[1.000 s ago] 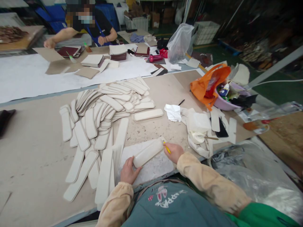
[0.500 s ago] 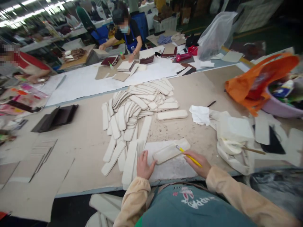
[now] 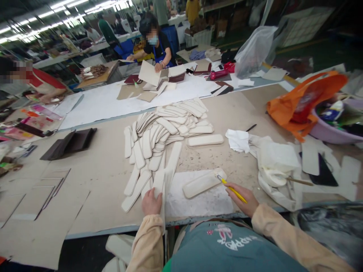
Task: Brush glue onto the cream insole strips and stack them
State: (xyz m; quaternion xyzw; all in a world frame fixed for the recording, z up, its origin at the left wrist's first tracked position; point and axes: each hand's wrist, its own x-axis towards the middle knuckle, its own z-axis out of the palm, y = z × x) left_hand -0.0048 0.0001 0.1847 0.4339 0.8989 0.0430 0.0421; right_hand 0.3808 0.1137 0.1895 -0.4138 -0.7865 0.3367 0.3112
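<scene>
My right hand (image 3: 242, 198) is closed round a yellow-handled brush (image 3: 234, 190). The brush tip touches the right end of an off-white rounded piece (image 3: 200, 185), which lies on a pale sheet (image 3: 195, 206) in front of me. My left hand (image 3: 152, 202) is closed over the near part of a long off-white strip (image 3: 159, 180), fingers curled on its left side and thumb on its right; part of the strip is hidden under the hand. Just beyond lies a heap of similar rounded pieces (image 3: 154, 138).
A crumpled white cloth (image 3: 279, 158) with a stick on it lies at right, near an orange bag (image 3: 300, 100) and a pink basin (image 3: 337, 128). Dark folded pieces (image 3: 70, 143) lie at left. A co-worker (image 3: 159, 47) handles sheets across the table.
My left hand has moved left from the sheet beside the rounded piece and closed on a strip. The brush has shifted slightly right along the piece. The co-worker has lifted a sheet.
</scene>
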